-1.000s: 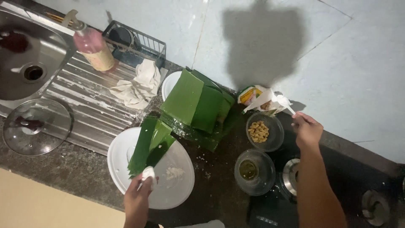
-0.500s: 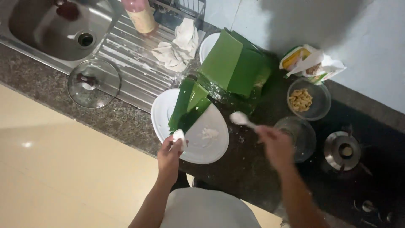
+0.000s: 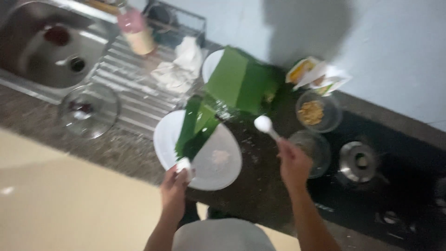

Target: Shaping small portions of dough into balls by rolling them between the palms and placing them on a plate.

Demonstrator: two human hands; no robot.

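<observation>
Since a second ago my right hand [image 3: 293, 163] has left the far bowls and brought the white spoon [image 3: 265, 126], gripped by its handle, toward the white plate [image 3: 162, 139] on the dark surface [image 3: 260, 195]. My left hand [image 3: 175, 188] stays closed on a small white object [image 3: 184, 165] at the plate's near rim, beside the green leaf strips [image 3: 195, 132].

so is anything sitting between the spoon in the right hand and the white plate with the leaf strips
Nothing visible does. The right hand holds the white spoon up over bare dark countertop, just right of the white plate. The folded green leaves lie behind that gap, the glass bowls to the right.
</observation>
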